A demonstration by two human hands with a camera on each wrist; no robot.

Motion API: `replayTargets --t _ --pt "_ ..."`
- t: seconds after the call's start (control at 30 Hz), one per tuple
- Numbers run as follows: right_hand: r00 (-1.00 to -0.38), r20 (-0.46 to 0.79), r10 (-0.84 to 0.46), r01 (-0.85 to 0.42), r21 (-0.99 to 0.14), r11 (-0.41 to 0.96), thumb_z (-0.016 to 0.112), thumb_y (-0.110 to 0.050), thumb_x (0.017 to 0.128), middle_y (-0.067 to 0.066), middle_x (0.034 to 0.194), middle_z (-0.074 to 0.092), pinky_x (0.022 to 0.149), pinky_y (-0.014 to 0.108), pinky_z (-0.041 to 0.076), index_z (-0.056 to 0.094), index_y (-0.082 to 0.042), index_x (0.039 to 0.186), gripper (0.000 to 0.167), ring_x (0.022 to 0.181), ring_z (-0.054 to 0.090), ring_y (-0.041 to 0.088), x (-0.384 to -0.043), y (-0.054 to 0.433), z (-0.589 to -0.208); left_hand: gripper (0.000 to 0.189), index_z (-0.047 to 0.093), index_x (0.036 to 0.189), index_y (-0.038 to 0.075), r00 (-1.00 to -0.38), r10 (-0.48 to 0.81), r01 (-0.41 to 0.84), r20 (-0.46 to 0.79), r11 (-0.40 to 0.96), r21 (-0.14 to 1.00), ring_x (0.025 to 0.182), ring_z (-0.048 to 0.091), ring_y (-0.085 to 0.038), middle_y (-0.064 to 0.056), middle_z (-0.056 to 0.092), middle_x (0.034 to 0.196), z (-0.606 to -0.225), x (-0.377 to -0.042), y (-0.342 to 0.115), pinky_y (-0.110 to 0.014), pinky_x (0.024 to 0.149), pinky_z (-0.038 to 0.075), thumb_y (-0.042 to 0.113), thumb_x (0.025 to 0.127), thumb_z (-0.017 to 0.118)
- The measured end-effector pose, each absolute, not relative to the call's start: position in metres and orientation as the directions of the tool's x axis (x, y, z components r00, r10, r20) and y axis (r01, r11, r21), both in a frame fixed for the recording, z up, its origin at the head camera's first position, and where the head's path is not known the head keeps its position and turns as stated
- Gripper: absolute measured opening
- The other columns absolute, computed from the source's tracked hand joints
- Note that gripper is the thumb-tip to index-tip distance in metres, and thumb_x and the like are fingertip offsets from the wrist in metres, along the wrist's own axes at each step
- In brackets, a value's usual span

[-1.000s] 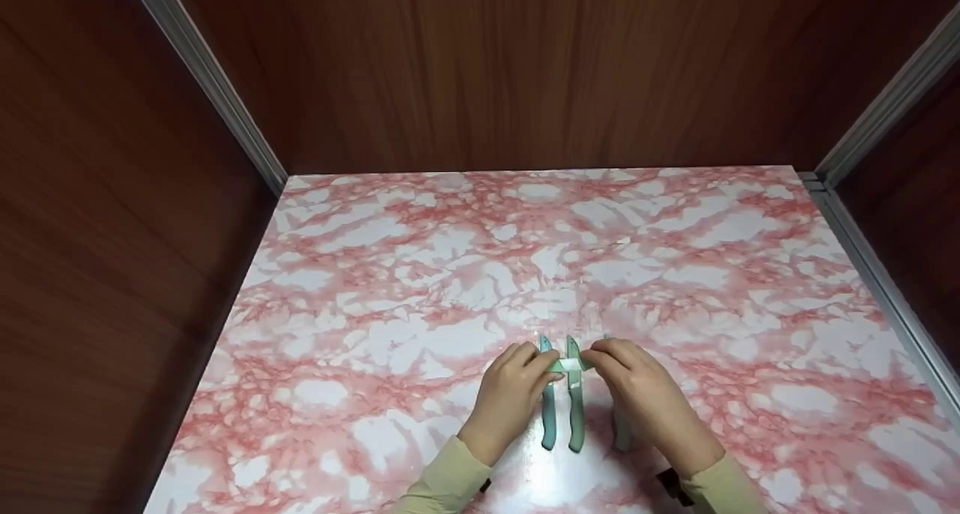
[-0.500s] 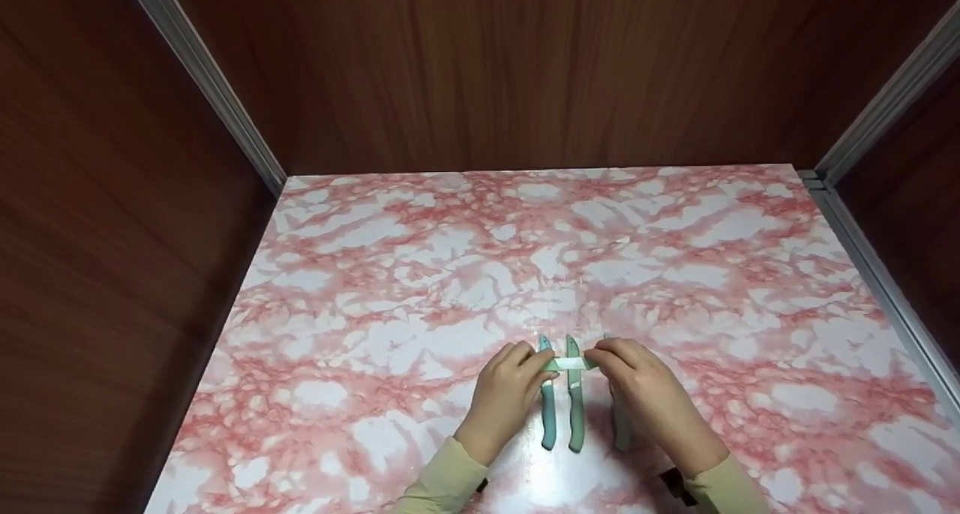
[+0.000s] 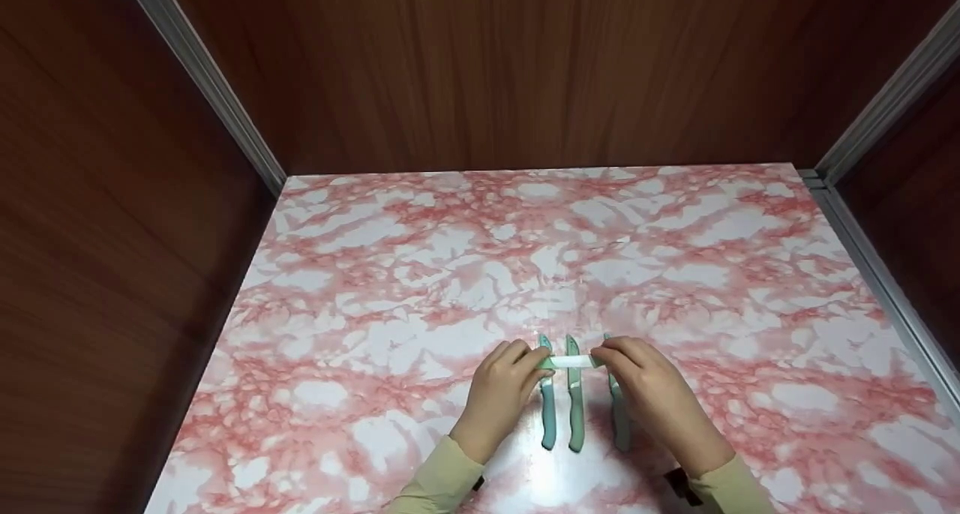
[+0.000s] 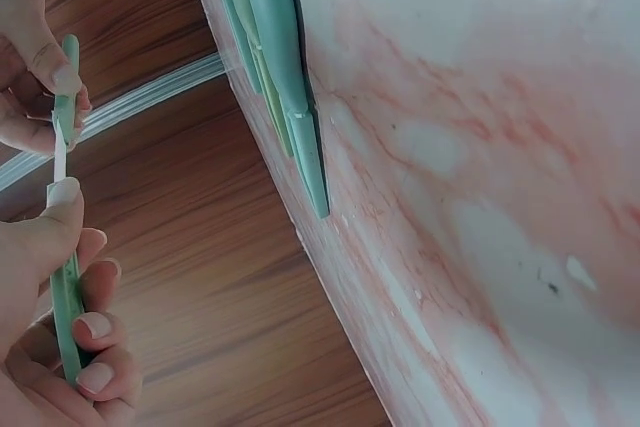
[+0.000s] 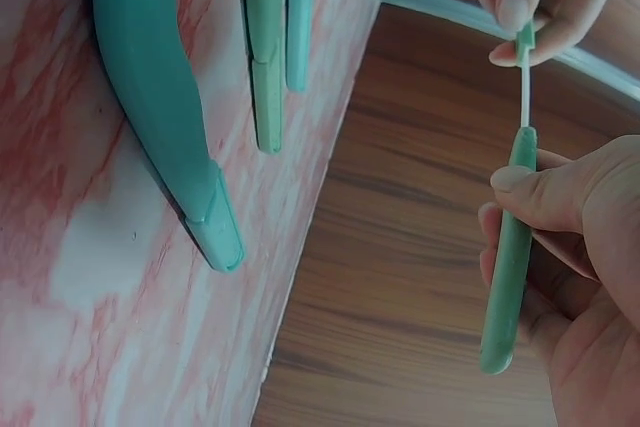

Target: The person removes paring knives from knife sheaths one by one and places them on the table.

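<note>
Plainly, we have a small knife (image 5: 510, 257) raised above the worktop (image 3: 420, 274), about midway between its left and right edges and well apart from the far edge. We see it lying crosswise between two hands, roughly in line with that far edge. Its pale blade (image 3: 574, 362) shows bare in the middle, between the green handle on the right and a green sheath (image 4: 65, 317) on the left. Our left hand (image 3: 501, 390) grips the sheath, thumb on one side and fingers curled on the other; our right hand (image 3: 651, 394) grasps the handle the same way.

Below the hands, three more knives rest on the worktop, side by side, with their sheathed ends towards the far edge. We make out a teal knife (image 3: 548, 420) nearest the left edge, a green knife (image 3: 576, 424) just beside it, and a second teal knife (image 5: 150, 67) nearest the right edge, partly covered by the right hand in the head view.

Further out, we see pale yellow-green sleeves (image 3: 442, 476) over both forearms and red-and-white marbling across the worktop. Beyond its far edge stands a brown wood-grain panel (image 3: 480, 71), with a grey metal strip (image 3: 217, 86) rising from the far left corner.
</note>
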State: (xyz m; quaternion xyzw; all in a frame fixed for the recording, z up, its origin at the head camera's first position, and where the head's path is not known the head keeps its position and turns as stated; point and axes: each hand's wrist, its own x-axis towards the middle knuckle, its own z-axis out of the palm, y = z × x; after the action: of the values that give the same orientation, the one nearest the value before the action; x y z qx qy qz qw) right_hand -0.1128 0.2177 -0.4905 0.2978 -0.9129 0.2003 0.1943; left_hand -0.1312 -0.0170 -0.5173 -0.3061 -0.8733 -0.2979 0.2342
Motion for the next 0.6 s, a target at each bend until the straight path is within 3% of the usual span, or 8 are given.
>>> replayTargets --t 0.6 --pt "-0.767 0.488 -0.417 -0.594 -0.293 0.749 0.07 0.01 0.081 0.007 0.108 0.057 0.08 0.036 0.05 0.064 -0.004 0.112 0.035 0.096 0.056 0.022 -0.116 0.237 -0.491 0.024 0.07 0.105 0.012 -0.709 0.344 0.65 0.616 0.659 0.38 0.068 0.045 -0.011 0.002 0.049 0.081 -0.52 -0.139 -0.034 -0.022 0.061 0.043 0.022 0.083 0.073"
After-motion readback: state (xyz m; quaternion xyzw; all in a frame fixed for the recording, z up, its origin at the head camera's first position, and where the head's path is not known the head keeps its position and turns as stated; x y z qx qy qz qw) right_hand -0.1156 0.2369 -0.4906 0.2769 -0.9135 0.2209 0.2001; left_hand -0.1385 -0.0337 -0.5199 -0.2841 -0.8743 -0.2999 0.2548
